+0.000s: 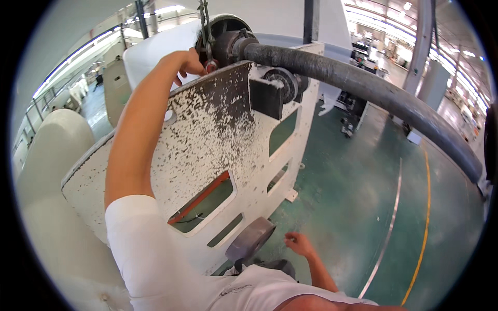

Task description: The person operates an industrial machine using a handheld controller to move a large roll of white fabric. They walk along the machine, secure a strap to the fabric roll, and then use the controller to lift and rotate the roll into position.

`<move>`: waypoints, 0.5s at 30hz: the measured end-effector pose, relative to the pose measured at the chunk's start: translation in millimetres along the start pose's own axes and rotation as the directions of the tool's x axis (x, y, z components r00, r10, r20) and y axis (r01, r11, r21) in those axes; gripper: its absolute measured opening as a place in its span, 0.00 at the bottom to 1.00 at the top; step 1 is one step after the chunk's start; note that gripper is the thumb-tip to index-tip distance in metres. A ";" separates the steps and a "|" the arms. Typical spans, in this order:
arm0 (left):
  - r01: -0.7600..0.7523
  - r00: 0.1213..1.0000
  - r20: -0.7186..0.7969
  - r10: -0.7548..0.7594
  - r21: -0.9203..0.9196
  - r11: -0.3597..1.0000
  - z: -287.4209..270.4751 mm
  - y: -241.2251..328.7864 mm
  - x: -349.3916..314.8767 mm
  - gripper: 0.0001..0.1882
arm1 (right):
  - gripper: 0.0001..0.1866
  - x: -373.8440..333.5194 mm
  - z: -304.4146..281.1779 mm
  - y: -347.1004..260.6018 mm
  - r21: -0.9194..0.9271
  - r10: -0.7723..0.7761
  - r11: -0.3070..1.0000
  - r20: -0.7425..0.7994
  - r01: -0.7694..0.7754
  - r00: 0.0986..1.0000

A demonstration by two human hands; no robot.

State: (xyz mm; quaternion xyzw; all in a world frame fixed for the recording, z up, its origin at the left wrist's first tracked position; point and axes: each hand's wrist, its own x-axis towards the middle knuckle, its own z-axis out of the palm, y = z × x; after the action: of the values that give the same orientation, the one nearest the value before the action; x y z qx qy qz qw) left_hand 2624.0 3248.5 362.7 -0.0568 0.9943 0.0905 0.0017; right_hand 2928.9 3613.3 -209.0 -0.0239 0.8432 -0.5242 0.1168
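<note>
Location type: factory production hall. Identifying features: a coated green floor (pixel 353 207) with a yellow marking line (pixel 427 217) at the right of the frame; ceiling lights (pixel 407 6) and distant machinery (pixel 365 61) at the upper right; a large, paint-worn white machine frame (pixel 207 140) at centre; a heavy metal bar (pixel 342 75) extending from upper centre toward the right edge.

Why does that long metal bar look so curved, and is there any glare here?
Head view: the long dark-grey metal bar bows toward the right rim, probably through fisheye distortion; head view: bright white ceiling lights glare at upper right; head view: the glossy green floor carries pale reflections.
</note>
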 end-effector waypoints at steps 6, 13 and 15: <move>-0.122 0.946 0.273 0.177 -0.208 0.971 42.1 -31.1 48.7 0.25 | 0.21 56.6 -27.0 24.2 0.098 0.026 0.994 0.171 -0.043 0.985; 0.020 0.961 0.242 0.134 -0.546 0.838 36.1 -6.5 16.5 0.28 | 0.21 117.1 -81.7 1.1 0.070 -0.152 0.988 0.247 0.139 0.957; 0.027 0.982 0.175 0.071 -0.506 0.862 31.0 -6.4 13.4 0.27 | 0.21 121.7 -92.7 -6.7 0.020 -0.154 0.988 0.279 0.154 0.948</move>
State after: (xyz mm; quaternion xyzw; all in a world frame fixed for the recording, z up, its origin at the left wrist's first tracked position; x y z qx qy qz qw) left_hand 2611.2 3246.3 330.9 -0.0352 0.9315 0.3532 0.0792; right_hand 2789.5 3671.9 -184.8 -0.1635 0.8143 -0.5223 0.1934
